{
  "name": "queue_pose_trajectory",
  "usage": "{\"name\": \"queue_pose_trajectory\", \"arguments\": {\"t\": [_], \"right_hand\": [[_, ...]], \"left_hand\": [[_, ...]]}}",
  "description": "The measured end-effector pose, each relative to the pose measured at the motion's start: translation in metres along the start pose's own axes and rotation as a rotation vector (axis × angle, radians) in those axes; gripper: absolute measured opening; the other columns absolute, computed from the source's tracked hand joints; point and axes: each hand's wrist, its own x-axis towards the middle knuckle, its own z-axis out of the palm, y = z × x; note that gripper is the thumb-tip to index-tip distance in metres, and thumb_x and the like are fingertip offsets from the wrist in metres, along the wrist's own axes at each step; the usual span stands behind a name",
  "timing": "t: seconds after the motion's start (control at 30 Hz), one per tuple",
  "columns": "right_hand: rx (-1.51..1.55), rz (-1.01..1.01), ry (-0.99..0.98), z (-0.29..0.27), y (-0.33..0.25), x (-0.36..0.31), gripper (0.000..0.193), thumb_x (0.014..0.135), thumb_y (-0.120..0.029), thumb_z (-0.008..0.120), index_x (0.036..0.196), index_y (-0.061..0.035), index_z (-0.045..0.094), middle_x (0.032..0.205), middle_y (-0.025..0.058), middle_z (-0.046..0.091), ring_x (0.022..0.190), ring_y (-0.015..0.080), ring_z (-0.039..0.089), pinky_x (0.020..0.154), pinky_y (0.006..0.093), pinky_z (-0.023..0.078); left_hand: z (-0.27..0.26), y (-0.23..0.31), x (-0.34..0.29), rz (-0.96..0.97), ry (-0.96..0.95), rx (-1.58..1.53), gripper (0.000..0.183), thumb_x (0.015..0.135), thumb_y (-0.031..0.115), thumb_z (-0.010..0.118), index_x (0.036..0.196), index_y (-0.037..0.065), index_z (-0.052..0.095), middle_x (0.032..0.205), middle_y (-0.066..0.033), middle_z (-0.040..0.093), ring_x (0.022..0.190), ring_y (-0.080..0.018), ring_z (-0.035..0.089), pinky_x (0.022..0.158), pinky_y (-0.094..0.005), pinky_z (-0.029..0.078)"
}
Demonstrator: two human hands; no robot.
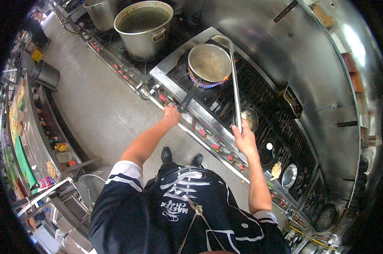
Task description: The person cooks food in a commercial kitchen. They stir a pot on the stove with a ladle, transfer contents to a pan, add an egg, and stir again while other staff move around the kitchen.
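Observation:
My right hand (245, 139) is closed round the long metal handle of a ladle (236, 91). The ladle's bowl lies beyond the far rim of a saucepan (210, 63), and its handle runs along the pan's right side. Cloudy pale liquid fills the pan, which sits over a lit burner with blue and orange flames (208, 84). The pan's black handle (187, 100) points toward me. Just left of that handle's end, my left hand (171, 114) is at the stove front, fingers curled at a gas knob mostly hidden beneath them.
A large stockpot (144, 31) of dark liquid stands left of the saucepan. Near my right hand is a small pan (250, 118); a metal lid or bowl (289, 176) lies farther right. A pipe rail (212, 152) runs along the stove front. A prep counter (35, 144) stands at the left.

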Motion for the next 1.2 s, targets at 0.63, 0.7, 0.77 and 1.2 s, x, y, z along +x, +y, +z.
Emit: {"name": "queue_pose_trajectory", "arguments": {"t": [0.63, 0.7, 0.77, 1.2], "right_hand": [[-0.257, 0.083, 0.059, 0.075, -0.026, 0.044, 0.035, 0.099, -0.035, 0.054, 0.111, -0.0015, 0.05, 0.082, 0.0308, 0.068, 0.082, 0.0528, 0.066, 0.076, 0.0613, 0.05], [-0.273, 0.055, 0.007, 0.078, -0.032, 0.046, 0.036, 0.099, -0.035, 0.055, 0.11, -0.0015, 0.049, 0.084, 0.032, 0.068, 0.084, 0.0534, 0.066, 0.078, 0.0616, 0.05], [-0.297, 0.036, -0.056, 0.075, -0.041, 0.048, 0.036, 0.099, -0.035, 0.055, 0.11, -0.0012, 0.049, 0.088, 0.0332, 0.068, 0.086, 0.0544, 0.065, 0.08, 0.0622, 0.049], [-0.08, 0.141, -0.171, -0.045, -0.046, 0.002, 0.036, 0.1, -0.039, 0.057, 0.105, -0.004, 0.059, 0.07, 0.0119, 0.063, 0.063, 0.0295, 0.064, 0.059, 0.0439, 0.049]], "left_hand": [[-0.079, -0.044, -0.037, -0.291, -0.367, -2.264, 0.048, 0.093, 0.056, 0.064, 0.111, 0.011, 0.067, 0.091, -0.0095, 0.074, 0.071, -0.0238, 0.067, 0.055, -0.0412, 0.053], [-0.101, -0.027, -0.047, -0.134, -0.46, -2.249, 0.049, 0.095, 0.056, 0.063, 0.111, 0.009, 0.065, 0.085, -0.0075, 0.072, 0.063, -0.0204, 0.063, 0.051, -0.0362, 0.048], [-0.119, -0.017, -0.047, -0.061, -0.526, -2.218, 0.047, 0.096, 0.053, 0.064, 0.109, 0.008, 0.064, 0.08, -0.0058, 0.069, 0.058, -0.017, 0.058, 0.047, -0.0311, 0.041], [-0.117, 0.019, -0.042, -0.214, -0.466, -2.111, 0.049, 0.096, 0.04, 0.068, 0.064, 0.016, 0.04, 0.047, 0.0046, 0.032, 0.035, -0.01, 0.028, 0.035, -0.0293, 0.019]]}}
